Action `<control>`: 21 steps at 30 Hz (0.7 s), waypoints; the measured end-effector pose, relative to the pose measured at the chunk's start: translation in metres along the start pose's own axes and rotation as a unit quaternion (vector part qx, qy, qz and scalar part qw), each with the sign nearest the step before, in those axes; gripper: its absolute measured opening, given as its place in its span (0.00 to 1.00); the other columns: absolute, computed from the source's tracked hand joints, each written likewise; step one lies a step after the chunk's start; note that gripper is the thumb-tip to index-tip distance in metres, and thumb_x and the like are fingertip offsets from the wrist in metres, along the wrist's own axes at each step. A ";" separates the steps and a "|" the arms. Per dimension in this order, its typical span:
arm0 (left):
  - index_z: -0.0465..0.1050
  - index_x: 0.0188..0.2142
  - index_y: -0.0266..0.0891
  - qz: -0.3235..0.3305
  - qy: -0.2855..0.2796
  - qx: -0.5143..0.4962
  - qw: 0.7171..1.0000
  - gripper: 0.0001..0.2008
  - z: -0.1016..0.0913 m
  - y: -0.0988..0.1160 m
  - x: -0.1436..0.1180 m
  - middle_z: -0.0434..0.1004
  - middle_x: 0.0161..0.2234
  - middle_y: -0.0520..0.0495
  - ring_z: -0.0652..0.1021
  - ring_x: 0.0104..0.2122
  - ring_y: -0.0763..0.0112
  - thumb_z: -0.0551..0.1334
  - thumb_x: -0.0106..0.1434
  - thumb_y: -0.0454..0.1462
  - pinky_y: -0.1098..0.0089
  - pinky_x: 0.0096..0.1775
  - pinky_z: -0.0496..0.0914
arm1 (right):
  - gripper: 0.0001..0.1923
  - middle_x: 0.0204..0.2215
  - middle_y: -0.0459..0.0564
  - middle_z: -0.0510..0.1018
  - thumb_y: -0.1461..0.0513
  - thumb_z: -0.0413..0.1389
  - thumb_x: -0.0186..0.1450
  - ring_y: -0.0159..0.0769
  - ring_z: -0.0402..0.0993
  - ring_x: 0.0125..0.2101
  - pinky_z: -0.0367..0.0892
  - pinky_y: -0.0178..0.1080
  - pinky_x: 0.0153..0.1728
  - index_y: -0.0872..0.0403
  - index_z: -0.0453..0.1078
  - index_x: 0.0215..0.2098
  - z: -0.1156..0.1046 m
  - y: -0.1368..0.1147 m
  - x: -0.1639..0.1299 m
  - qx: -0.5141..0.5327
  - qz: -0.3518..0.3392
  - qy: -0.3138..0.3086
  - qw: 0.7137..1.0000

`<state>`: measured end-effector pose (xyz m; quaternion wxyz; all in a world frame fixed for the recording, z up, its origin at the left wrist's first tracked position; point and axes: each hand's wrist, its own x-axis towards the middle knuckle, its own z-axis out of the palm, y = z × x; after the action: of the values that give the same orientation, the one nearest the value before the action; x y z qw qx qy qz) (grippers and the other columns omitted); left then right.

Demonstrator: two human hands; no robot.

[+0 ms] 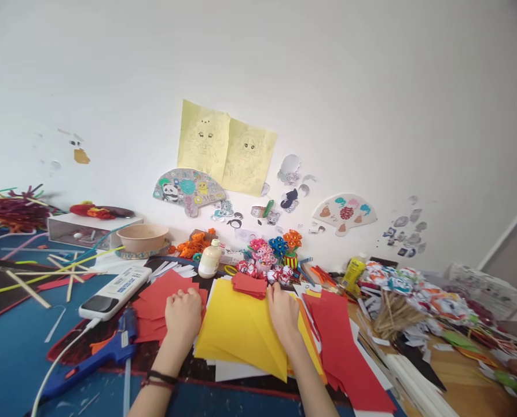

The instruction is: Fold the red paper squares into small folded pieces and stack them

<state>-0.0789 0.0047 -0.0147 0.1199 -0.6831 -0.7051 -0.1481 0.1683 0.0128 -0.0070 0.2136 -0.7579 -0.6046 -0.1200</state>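
Observation:
My left hand (pixel 183 314) is closed, knuckles up, over the right side of a pile of red paper sheets (pixel 151 307). Its fingertips are hidden, so any hold on a sheet cannot be made out. Right of it lies a stack of yellow paper (pixel 236 330) with white sheets underneath. A small stack of red paper pieces (pixel 249 285) sits on the yellow stack's far edge. Beside that small stack, my right hand (pixel 283 311) is closed, fingers curled down at its right end. What its fingers grip, if anything, is hidden.
A blue glue gun (pixel 121 341) and white power strip (pixel 114 292) lie left, with a cable. A cream bottle (pixel 210 259) and pipe-cleaner flowers (pixel 279 248) stand behind. Long red sheets (pixel 345 341) lie right, near bundled sticks (pixel 392 315) and a yellow bottle (pixel 354 273).

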 end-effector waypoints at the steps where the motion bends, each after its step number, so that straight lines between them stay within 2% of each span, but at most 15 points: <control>1: 0.75 0.35 0.29 0.010 -0.014 -0.008 1.000 0.12 -0.004 0.001 -0.001 0.78 0.32 0.32 0.78 0.36 0.49 0.53 0.61 0.32 0.58 0.38 0.65 | 0.18 0.28 0.59 0.79 0.57 0.41 0.71 0.45 0.77 0.30 0.59 0.37 0.28 0.57 0.69 0.42 0.002 0.000 -0.005 -0.012 -0.019 0.000 1.000; 3: 0.75 0.31 0.32 0.018 -0.028 -0.023 0.999 0.16 -0.011 0.004 -0.002 0.78 0.30 0.35 0.79 0.34 0.52 0.48 0.62 0.29 0.58 0.37 0.65 | 0.18 0.27 0.56 0.79 0.56 0.40 0.71 0.43 0.77 0.28 0.58 0.36 0.27 0.55 0.68 0.40 0.003 0.000 -0.012 -0.012 -0.033 0.004 0.999; 7: 0.75 0.31 0.32 -0.030 0.005 -0.028 0.999 0.18 -0.024 0.006 -0.003 0.78 0.29 0.34 0.79 0.31 0.51 0.46 0.62 0.28 0.61 0.32 0.65 | 0.17 0.26 0.54 0.79 0.56 0.41 0.71 0.41 0.77 0.28 0.57 0.35 0.27 0.53 0.69 0.39 0.006 -0.003 -0.016 0.045 -0.047 -0.005 0.998; 9: 0.75 0.30 0.31 -0.037 0.044 -0.030 0.998 0.18 -0.028 0.006 -0.001 0.77 0.25 0.35 0.78 0.29 0.52 0.46 0.63 0.30 0.60 0.32 0.65 | 0.17 0.26 0.54 0.79 0.55 0.43 0.70 0.41 0.76 0.29 0.58 0.35 0.29 0.53 0.71 0.38 0.009 -0.008 -0.017 0.120 -0.057 -0.019 0.991; 11: 0.76 0.34 0.32 0.000 0.122 -0.062 0.991 0.17 -0.032 0.009 0.001 0.78 0.27 0.36 0.78 0.30 0.54 0.48 0.65 0.31 0.58 0.36 0.65 | 0.20 0.25 0.54 0.78 0.51 0.44 0.69 0.41 0.76 0.29 0.60 0.36 0.29 0.54 0.72 0.35 0.013 -0.015 -0.018 0.262 -0.053 -0.060 0.962; 12: 0.76 0.39 0.33 0.038 0.169 -0.093 0.980 0.16 -0.034 0.012 0.001 0.79 0.31 0.37 0.78 0.34 0.55 0.49 0.65 0.32 0.59 0.39 0.65 | 0.23 0.25 0.54 0.78 0.48 0.45 0.67 0.41 0.76 0.28 0.62 0.36 0.29 0.55 0.73 0.35 0.014 -0.019 -0.019 0.359 -0.044 -0.096 0.927; 13: 0.75 0.43 0.35 0.085 0.214 -0.132 0.964 0.15 -0.034 0.015 0.002 0.80 0.36 0.38 0.77 0.38 0.57 0.50 0.66 0.33 0.60 0.42 0.64 | 0.26 0.24 0.54 0.78 0.44 0.45 0.66 0.41 0.75 0.26 0.63 0.36 0.28 0.56 0.73 0.36 0.015 -0.024 -0.020 0.467 -0.025 -0.150 0.871; 14: 0.73 0.47 0.38 0.139 0.247 -0.172 0.943 0.15 -0.034 0.020 0.002 0.79 0.42 0.40 0.76 0.42 0.59 0.51 0.67 0.34 0.61 0.44 0.64 | 0.30 0.26 0.56 0.79 0.41 0.45 0.64 0.41 0.76 0.26 0.65 0.38 0.28 0.56 0.73 0.40 0.014 -0.027 -0.020 0.574 0.001 -0.199 0.795; 16: 0.72 0.50 0.43 0.243 0.269 -0.235 0.902 0.15 -0.032 0.032 0.000 0.76 0.49 0.44 0.73 0.48 0.62 0.52 0.67 0.34 0.63 0.47 0.63 | 0.33 0.39 0.59 0.79 0.39 0.45 0.62 0.43 0.78 0.36 0.69 0.42 0.36 0.55 0.69 0.49 0.009 -0.033 -0.020 0.739 0.017 -0.266 0.618; 17: 0.72 0.50 0.45 0.290 0.260 -0.251 0.886 0.15 -0.031 0.039 -0.001 0.76 0.49 0.45 0.72 0.49 0.63 0.52 0.67 0.34 0.63 0.47 0.63 | 0.34 0.45 0.59 0.77 0.38 0.46 0.62 0.43 0.76 0.42 0.69 0.44 0.41 0.54 0.68 0.51 0.004 -0.033 -0.019 0.791 0.016 -0.274 0.547; 18: 0.73 0.49 0.46 0.327 0.244 -0.258 0.876 0.15 -0.029 0.044 -0.003 0.76 0.50 0.46 0.72 0.49 0.63 0.53 0.67 0.34 0.62 0.48 0.62 | 0.35 0.51 0.58 0.74 0.38 0.45 0.62 0.43 0.73 0.47 0.67 0.45 0.46 0.53 0.68 0.52 -0.001 -0.033 -0.019 0.826 0.012 -0.281 0.489; 19: 0.73 0.49 0.46 0.353 0.226 -0.260 0.870 0.15 -0.027 0.050 -0.004 0.76 0.50 0.47 0.72 0.49 0.63 0.53 0.67 0.35 0.62 0.48 0.62 | 0.36 0.53 0.57 0.72 0.37 0.44 0.62 0.43 0.70 0.51 0.65 0.45 0.50 0.53 0.68 0.53 -0.006 -0.031 -0.018 0.847 0.013 -0.284 0.448; 21: 0.73 0.48 0.47 0.380 0.194 -0.261 0.866 0.14 -0.024 0.057 -0.007 0.76 0.50 0.48 0.72 0.48 0.62 0.53 0.67 0.36 0.61 0.47 0.62 | 0.36 0.54 0.56 0.72 0.37 0.43 0.62 0.43 0.68 0.53 0.61 0.44 0.54 0.54 0.69 0.52 -0.015 -0.026 -0.017 0.867 0.021 -0.283 0.410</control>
<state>-0.0225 -0.0093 0.0080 0.1184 -0.8618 -0.2894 -0.3993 0.1403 -0.0038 0.0035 0.5758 -0.1721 -0.3965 0.6940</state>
